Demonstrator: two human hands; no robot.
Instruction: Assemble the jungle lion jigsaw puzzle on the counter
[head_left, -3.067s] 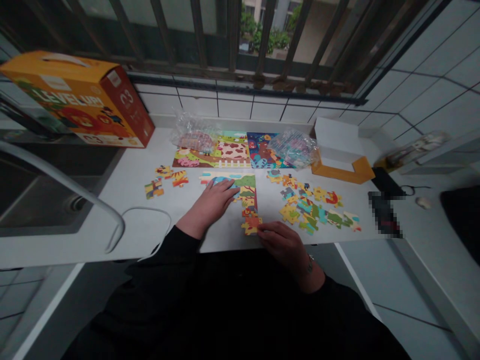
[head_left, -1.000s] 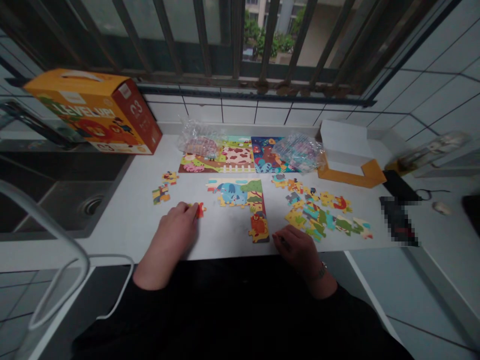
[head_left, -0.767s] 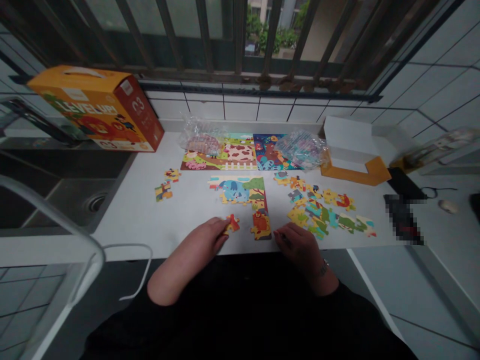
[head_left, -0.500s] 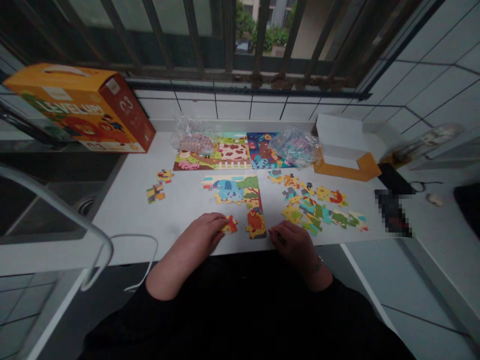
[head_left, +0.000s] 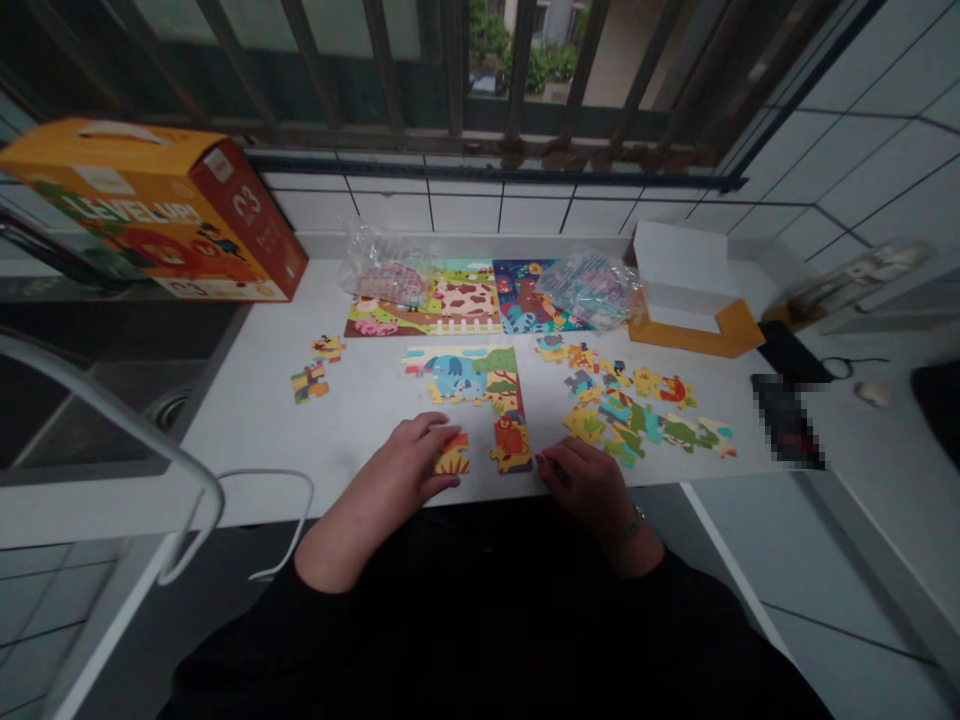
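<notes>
My left hand [head_left: 412,455] grips a puzzle piece [head_left: 454,456] between thumb and fingers, low over the counter. The piece shows yellow ground with orange grass tufts. Right of it, a small gap away, lies the joined part of a puzzle, with an orange lion [head_left: 512,442] at its lower end. Above, the joined part carries blue elephants [head_left: 456,376] and a green tree. My right hand [head_left: 583,478] rests by the lion's right side, fingers curled; whatever may be inside them is hidden. Loose puzzle pieces [head_left: 630,418] lie spread beyond my right hand.
Two more pieces [head_left: 310,382] lie at the left. Behind are picture boards [head_left: 466,300] under clear plastic bags [head_left: 589,288], an open orange-and-white box [head_left: 694,330] and a large orange carton [head_left: 150,215]. A white cable [head_left: 262,471] lies near the sink [head_left: 112,370].
The piece in my left hand has turned, now showing grass tufts where red and yellow showed before. My left thumb has moved out along its lower edge. The right hand has barely moved.
</notes>
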